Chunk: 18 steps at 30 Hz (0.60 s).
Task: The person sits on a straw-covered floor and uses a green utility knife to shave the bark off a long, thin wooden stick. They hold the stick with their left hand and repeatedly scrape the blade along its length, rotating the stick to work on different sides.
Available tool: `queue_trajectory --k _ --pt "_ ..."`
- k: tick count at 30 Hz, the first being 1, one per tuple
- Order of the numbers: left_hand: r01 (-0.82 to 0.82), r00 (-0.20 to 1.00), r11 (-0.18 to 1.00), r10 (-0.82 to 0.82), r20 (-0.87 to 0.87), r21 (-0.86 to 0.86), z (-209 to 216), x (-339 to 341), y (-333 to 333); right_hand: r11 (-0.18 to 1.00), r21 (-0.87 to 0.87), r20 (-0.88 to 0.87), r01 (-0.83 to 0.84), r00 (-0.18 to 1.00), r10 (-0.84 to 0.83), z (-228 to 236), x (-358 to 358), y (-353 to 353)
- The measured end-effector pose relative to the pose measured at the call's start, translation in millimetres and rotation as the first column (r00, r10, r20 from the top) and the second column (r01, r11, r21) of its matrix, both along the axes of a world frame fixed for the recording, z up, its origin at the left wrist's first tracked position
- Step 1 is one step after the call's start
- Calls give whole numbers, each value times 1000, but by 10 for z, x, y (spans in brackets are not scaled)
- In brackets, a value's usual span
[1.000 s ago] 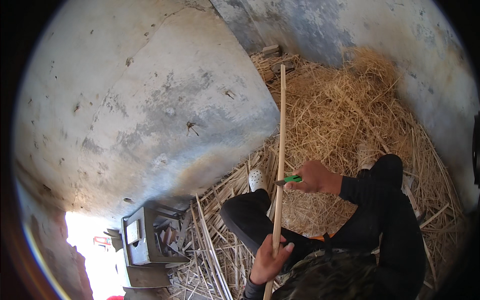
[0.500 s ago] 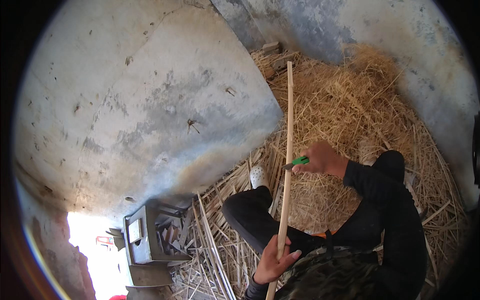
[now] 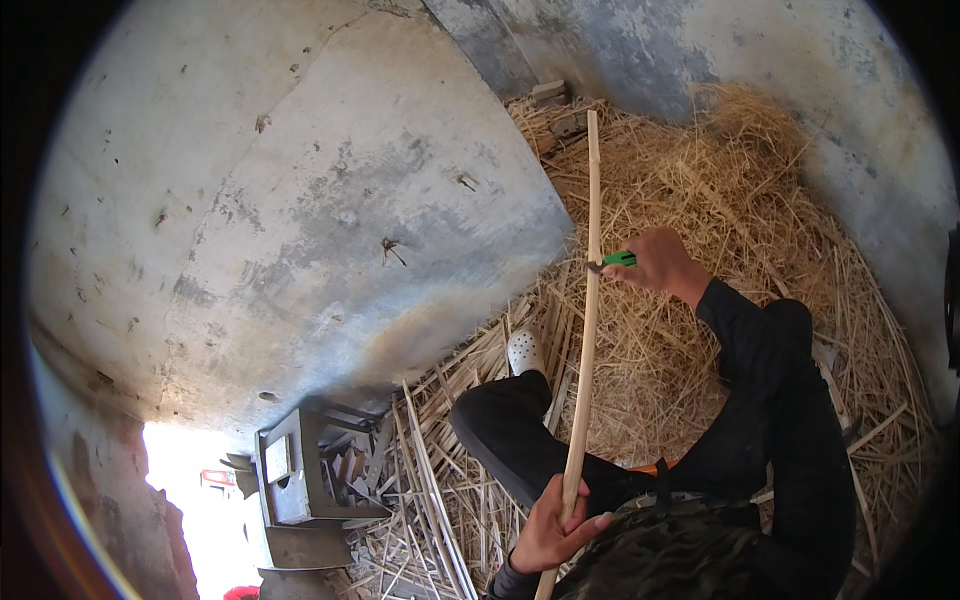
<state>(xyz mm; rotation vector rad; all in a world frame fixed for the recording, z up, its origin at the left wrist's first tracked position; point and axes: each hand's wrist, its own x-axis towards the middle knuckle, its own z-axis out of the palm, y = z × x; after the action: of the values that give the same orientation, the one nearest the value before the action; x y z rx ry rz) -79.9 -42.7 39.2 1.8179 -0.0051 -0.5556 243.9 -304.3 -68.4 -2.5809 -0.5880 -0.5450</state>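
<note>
A long, pale strip of split bamboo or wood [image 3: 587,340] runs up and away from my lap, slightly bowed. My left hand [image 3: 555,530] is wrapped round its lower part, close to my waist. Farther up, my right hand [image 3: 655,265] grips a green-handled utility knife [image 3: 620,259]. The dark blade lies against the strip, well below its far end. Most of the knife's handle is hidden in my fist.
Straw and shavings [image 3: 700,210] are heaped ahead and to the right, against the wall. Long split strips [image 3: 430,490] lie at the left beside a wooden cabinet [image 3: 295,465]. A stained wall [image 3: 330,200] rises on the left. My foot wears a white clog [image 3: 525,352].
My right hand with the knife has moved away from me, up along the strip toward its far end. My left hand keeps its hold low on the strip.
</note>
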Motion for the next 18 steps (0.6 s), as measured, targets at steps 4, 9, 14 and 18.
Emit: queue_trajectory --k 4,9,14,18 --pt "68 997 996 -70 -19 -56 -47 -115 12 964 151 -138 220 970 -200 -72 391 -411" --pt "37 994 987 -53 -97 -155 -104 -267 -23 929 39 -240 367 906 -348 124 520 -805" --pt "-125 986 987 113 -120 -96 -164 -102 -37 985 110 -242 132 965 -102 237 144 -394" --pt "-222 964 972 206 -168 -79 -16 140 -44 959 84 -254 -272 924 285 372 -733 311"
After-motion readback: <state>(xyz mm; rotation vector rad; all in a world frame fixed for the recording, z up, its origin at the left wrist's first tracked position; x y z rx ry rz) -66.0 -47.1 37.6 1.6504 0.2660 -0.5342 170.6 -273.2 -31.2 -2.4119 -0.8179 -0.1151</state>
